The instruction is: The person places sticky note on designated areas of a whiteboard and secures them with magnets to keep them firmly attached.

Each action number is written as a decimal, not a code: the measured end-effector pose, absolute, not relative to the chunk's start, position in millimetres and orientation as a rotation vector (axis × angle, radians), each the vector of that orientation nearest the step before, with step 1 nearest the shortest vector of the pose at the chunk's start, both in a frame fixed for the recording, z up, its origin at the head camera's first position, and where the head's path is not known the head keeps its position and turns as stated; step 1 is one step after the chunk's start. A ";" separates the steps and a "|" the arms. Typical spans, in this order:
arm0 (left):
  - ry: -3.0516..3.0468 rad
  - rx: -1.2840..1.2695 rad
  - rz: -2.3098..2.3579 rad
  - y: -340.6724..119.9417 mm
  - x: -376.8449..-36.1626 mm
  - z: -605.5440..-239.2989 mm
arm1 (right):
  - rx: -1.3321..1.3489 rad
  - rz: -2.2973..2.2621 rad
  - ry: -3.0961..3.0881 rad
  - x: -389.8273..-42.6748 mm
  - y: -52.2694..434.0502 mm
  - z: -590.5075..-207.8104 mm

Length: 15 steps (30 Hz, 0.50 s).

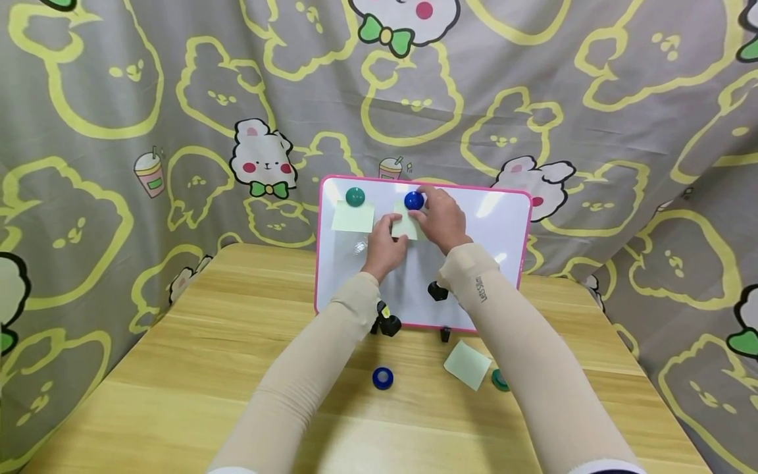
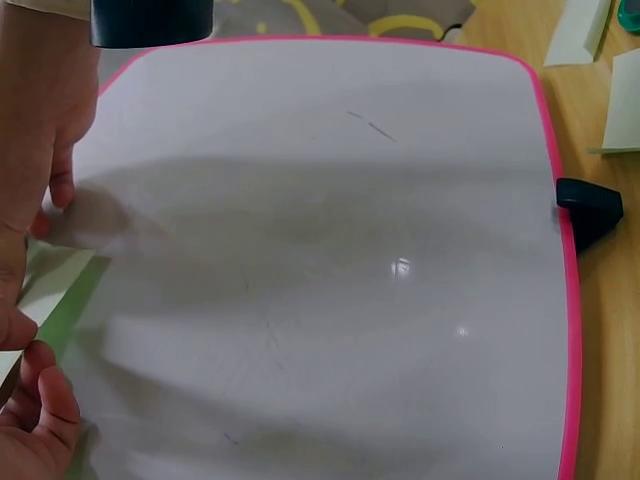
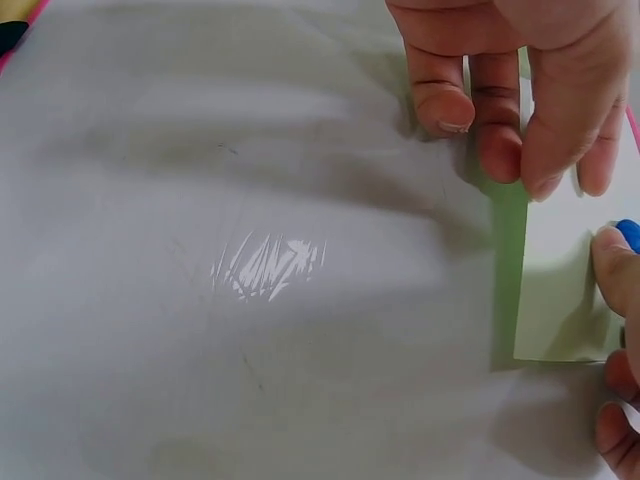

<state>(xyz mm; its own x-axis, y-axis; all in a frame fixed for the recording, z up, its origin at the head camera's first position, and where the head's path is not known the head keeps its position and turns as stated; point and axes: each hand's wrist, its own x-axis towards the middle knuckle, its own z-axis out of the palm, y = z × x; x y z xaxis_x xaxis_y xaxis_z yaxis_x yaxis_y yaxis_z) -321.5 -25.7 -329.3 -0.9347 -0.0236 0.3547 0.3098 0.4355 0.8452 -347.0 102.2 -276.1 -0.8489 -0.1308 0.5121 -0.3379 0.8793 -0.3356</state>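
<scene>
A pale green paper note is against the upper part of a white board with a pink frame. My left hand holds it by the left edge, thumb and fingertips at the paper. At the note's top, my right hand pinches a round blue magnet between thumb and forefinger. In the right wrist view the note casts a green reflection on the board, and only a bit of the blue magnet shows past the thumb. Farther left, a green magnet sits at the top of another note.
Black supports hold the board tilted on a wooden table. In front lie a blue magnet, a loose pale green note and a green magnet, partly behind the right sleeve. A patterned curtain hangs behind.
</scene>
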 end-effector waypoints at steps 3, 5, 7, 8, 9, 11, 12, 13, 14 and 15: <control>-2.380 -0.240 -1.497 -26.3 -320.8 -328.7 | 0.344 0.584 -2.575 -346.3 101.8 -275.4; -2.382 -0.237 -1.503 -26.3 -319.3 -327.7 | 0.347 0.582 -2.578 -345.4 102.6 -275.0; -2.385 -0.237 -1.508 -26.3 -317.4 -326.5 | 0.353 0.580 -2.577 -344.6 103.8 -274.7; -2.386 -0.235 -1.514 -26.4 -316.6 -325.9 | 0.358 0.582 -2.576 -343.9 104.5 -274.4; -2.389 -0.236 -1.516 -26.6 -315.6 -325.2 | 0.363 0.582 -2.575 -343.3 105.1 -274.2; -2.401 -0.238 -1.526 -27.6 -314.3 -324.8 | 0.374 0.585 -2.577 -341.8 106.3 -273.9; -2.407 -0.240 -1.532 -28.4 -313.4 -324.5 | 0.380 0.586 -2.577 -340.8 106.7 -273.4; -2.413 -0.241 -1.533 -29.3 -312.6 -324.3 | 0.386 0.588 -2.577 -339.7 107.3 -273.0; -2.419 -0.241 -1.535 -30.4 -311.5 -324.1 | 0.391 0.591 -2.576 -338.5 107.7 -272.4; -2.428 -0.239 -1.535 -31.6 -310.0 -323.8 | 0.395 0.594 -2.577 -337.4 108.1 -271.8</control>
<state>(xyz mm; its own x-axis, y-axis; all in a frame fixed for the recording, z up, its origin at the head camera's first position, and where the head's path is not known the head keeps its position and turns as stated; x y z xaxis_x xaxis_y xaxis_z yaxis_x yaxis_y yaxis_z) -310.0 -31.6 -323.8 -0.9531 0.0012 0.3027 0.2740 0.4286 0.8609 -337.4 108.1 -271.8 -0.8511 -0.1696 0.4969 -0.3700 0.8652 -0.3384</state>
